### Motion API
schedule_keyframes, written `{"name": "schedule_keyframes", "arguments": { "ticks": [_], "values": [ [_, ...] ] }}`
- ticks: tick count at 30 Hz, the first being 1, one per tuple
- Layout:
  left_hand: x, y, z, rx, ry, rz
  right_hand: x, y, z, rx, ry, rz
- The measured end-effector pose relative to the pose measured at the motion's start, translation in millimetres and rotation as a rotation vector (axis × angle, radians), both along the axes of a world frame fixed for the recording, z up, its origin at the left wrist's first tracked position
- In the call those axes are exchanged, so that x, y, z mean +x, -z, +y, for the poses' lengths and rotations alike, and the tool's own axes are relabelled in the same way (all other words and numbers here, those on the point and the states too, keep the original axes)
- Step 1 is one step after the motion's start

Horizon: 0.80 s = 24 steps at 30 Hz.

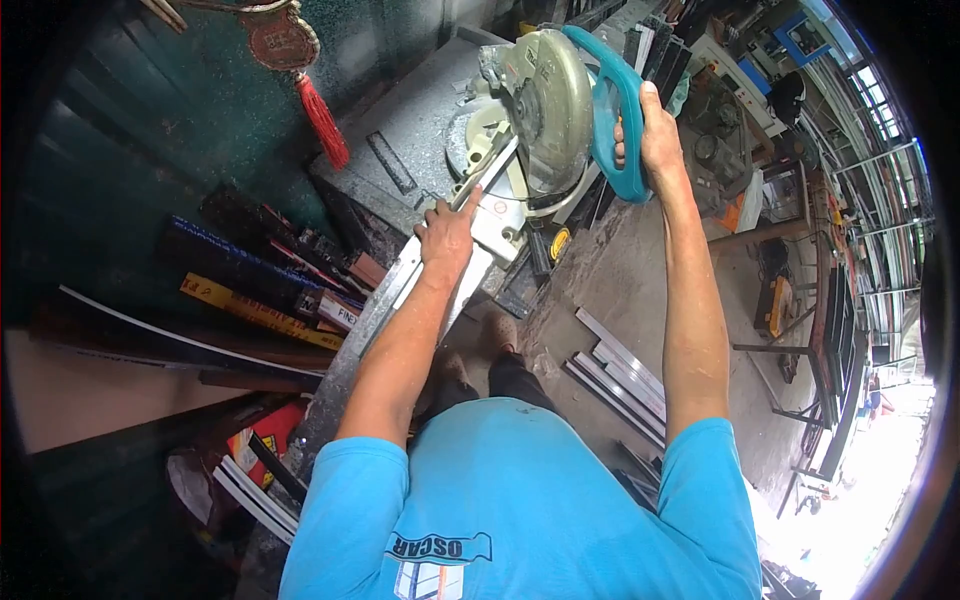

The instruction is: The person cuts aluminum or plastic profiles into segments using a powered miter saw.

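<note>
A miter saw [555,110] with a pale guard over its blade stands on the grey workbench. My right hand [655,135] is wrapped around the saw's teal handle [622,90], which is raised at the right. On the saw's base, my left hand [445,235] holds a long, light metal profile [408,285] against the fence, its index finger stretched along the piece toward the blade. The profile runs back to the lower left beneath my left forearm. Exactly where its far end meets the blade is hard to make out.
A short dark bar [391,162] lies on the workbench [345,190] left of the saw. Several profiles [620,375] rest on the floor by my feet. Stacked long strips [260,310] fill the left side. A red tassel [322,120] hangs near the wall. Metal racks stand right.
</note>
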<state>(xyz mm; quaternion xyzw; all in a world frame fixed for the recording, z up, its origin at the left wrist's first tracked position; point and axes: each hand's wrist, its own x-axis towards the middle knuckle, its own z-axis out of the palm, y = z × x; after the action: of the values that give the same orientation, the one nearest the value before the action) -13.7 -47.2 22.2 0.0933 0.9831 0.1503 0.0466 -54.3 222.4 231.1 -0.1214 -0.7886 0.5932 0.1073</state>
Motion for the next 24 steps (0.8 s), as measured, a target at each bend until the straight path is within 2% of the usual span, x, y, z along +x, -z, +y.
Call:
{"name": "schedule_keyframes", "arguments": {
  "ticks": [24],
  "values": [
    [-0.2, -1.3, 0.9, 0.003, -0.01, -0.026, 9.8, 26.0, 2.4, 0.088, 0.013, 0.083]
  ]
}}
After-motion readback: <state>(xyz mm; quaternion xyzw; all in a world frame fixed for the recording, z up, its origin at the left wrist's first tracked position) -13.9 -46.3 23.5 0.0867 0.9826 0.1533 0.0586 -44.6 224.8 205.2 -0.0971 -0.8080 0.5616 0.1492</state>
